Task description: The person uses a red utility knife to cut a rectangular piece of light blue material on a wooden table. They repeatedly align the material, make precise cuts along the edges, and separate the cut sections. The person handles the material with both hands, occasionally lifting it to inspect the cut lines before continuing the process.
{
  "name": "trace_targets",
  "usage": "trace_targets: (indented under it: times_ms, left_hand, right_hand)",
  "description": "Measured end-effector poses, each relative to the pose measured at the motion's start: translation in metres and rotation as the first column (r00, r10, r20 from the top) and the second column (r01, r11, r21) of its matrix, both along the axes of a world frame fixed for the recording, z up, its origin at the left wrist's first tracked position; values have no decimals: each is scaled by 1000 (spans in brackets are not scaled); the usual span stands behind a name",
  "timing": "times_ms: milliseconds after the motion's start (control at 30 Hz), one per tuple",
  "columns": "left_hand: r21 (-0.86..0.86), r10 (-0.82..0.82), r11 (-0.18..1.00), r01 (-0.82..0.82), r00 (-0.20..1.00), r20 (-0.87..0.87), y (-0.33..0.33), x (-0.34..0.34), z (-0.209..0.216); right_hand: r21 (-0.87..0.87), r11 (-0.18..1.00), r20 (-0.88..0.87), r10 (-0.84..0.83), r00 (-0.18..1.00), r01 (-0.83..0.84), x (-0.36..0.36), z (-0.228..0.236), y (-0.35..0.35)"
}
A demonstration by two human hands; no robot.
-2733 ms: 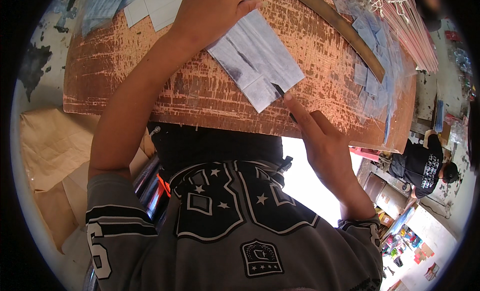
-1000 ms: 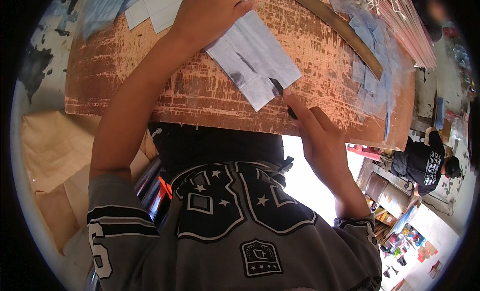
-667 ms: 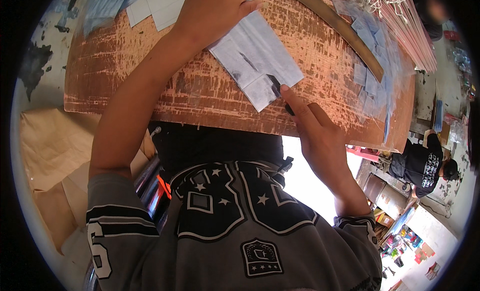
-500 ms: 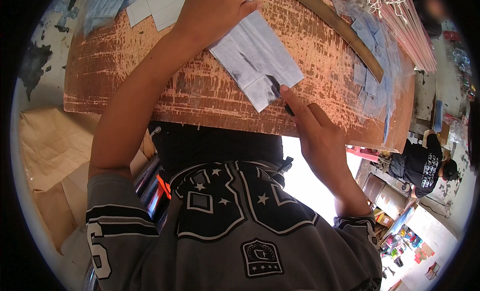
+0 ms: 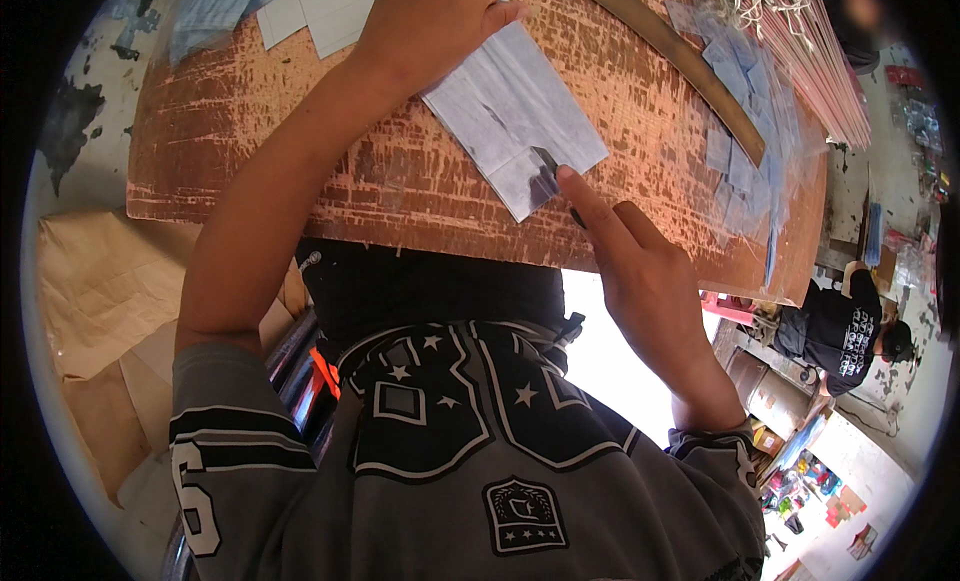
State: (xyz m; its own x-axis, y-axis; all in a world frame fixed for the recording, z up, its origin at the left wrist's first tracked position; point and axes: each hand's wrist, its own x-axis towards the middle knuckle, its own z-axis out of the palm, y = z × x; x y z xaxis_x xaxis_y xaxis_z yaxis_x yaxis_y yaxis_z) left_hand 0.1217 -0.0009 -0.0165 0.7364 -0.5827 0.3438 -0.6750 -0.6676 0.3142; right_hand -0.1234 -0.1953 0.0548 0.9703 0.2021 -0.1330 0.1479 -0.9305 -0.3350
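Note:
A pale grey-white rectangular stack of thin sheets (image 5: 520, 106) lies aslant on the worn wooden table. My left hand (image 5: 430, 31) rests over its far end. The thumb shows at the right side of that hand, but its other fingers are hidden at the upper edge of the picture. My right hand (image 5: 640, 251) is closed around a utility knife (image 5: 546, 163), index finger stretched along it. Its dark blade lies over the near part of the stack, close to a crosswise line there. Most of the knife's handle is hidden in the palm.
White sheets (image 5: 330, 19) lie left of my left hand. A long brown strip (image 5: 690, 56) crosses the table's right side, beside bluish clear plastic pieces (image 5: 735, 141) and a bundle of pink rods (image 5: 810, 61). Brown paper (image 5: 110, 301) stands at left. Another person (image 5: 840, 326) is off to the right.
The knife and my right hand have shifted very slightly on the near part of the stack. My left hand stays nearly in place.

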Motion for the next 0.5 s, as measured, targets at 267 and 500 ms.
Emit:
trace_targets:
  times_ms: [267, 500]
  left_hand:
    - [-53, -25, 998, 25, 1000, -13, 0, -1, -1]
    - [-42, -6, 999, 5, 1000, -23, -1, -3, 1]
  right_hand:
    - [-43, 999, -31, 11, 999, -13, -6, 3, 1]
    - [-52, 998, -18, 23, 1000, -24, -16, 1, -7]
